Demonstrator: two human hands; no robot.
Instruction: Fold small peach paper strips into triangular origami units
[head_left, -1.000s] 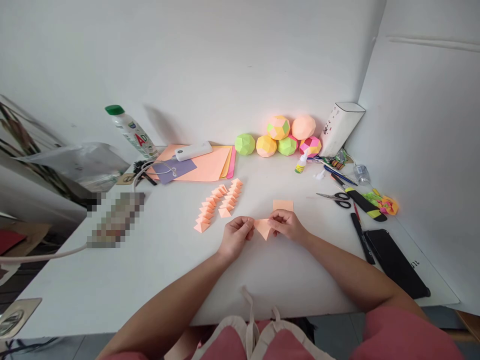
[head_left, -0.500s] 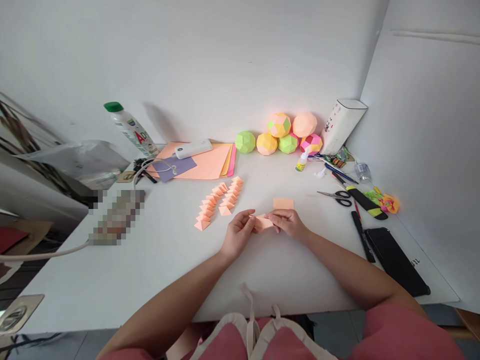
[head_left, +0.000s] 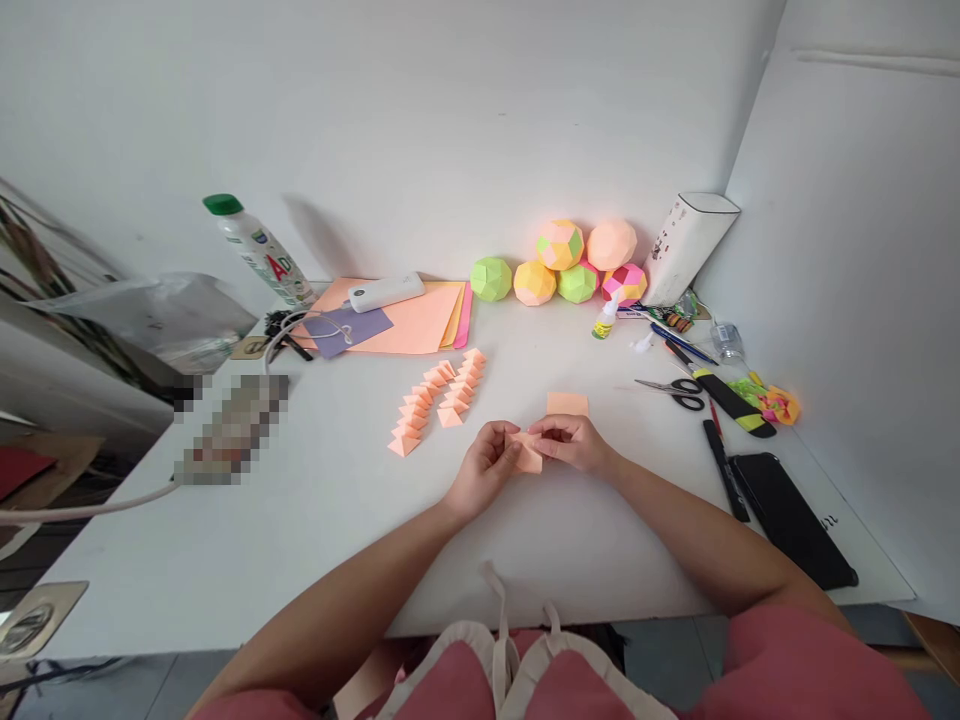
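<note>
Both hands meet over the white table (head_left: 315,540) on a small folded piece of peach paper (head_left: 528,456). My left hand (head_left: 484,470) pinches its left side, and my right hand (head_left: 574,444) pinches the right side with closed fingers. Just behind my right hand lies a small flat peach paper square (head_left: 567,403). To the left of my hands, two rows of folded peach paper units (head_left: 435,398) lie in overlapping lines.
Several paper polyhedron balls (head_left: 559,265) sit by the back wall beside a white box (head_left: 686,248). Coloured paper sheets (head_left: 409,322) carry a white power bank (head_left: 385,291). A bottle (head_left: 259,253) leans at back left. Scissors (head_left: 671,392), pens, glue (head_left: 604,318) and a black phone (head_left: 791,520) lie at right.
The peach piece went from a hanging triangle to a flatter, narrower fold and now a compact folded shape. Both hands stayed close together and shifted slightly.
</note>
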